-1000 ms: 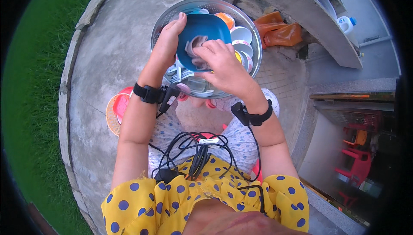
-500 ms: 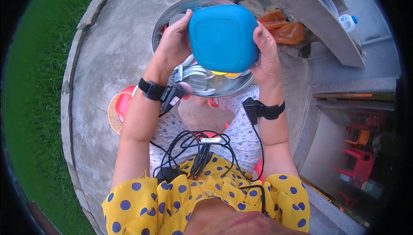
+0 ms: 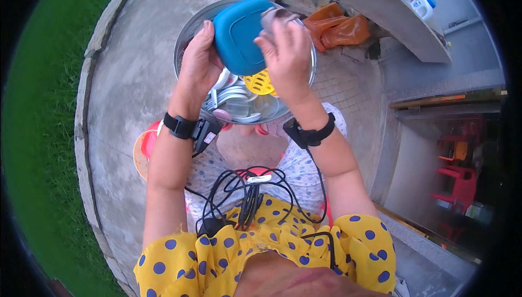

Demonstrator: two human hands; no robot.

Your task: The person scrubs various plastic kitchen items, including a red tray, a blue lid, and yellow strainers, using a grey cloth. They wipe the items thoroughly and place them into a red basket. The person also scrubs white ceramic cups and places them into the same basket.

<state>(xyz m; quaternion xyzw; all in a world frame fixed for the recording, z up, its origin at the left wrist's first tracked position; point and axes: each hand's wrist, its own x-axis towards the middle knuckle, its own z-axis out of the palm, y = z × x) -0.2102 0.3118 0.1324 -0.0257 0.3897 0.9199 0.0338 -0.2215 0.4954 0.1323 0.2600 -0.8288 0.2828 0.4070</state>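
Observation:
My left hand (image 3: 198, 60) grips a blue square dish (image 3: 239, 36) by its left side, its underside facing up. My right hand (image 3: 285, 57) is closed on a crumpled greyish cloth (image 3: 276, 18) at the dish's right edge. Beneath them is a large perforated metal basin (image 3: 189, 29) holding white utensils (image 3: 223, 93), a yellow slotted plastic piece (image 3: 258, 82) and clear containers (image 3: 239, 106). Part of its contents is hidden by the dish and my hands.
An orange plastic basket (image 3: 140, 164) and red item (image 3: 148, 144) stand left of my knees. Orange rubber items (image 3: 340, 30) lie beside a concrete ledge (image 3: 413, 36) with a white jug (image 3: 422, 7). A grass verge (image 3: 49, 134) runs left; red chairs (image 3: 457, 185) are at right.
The dish has turned from hollow side up to underside up, then shifted left and tilted. My right hand left its edge and now has the cloth on the outside.

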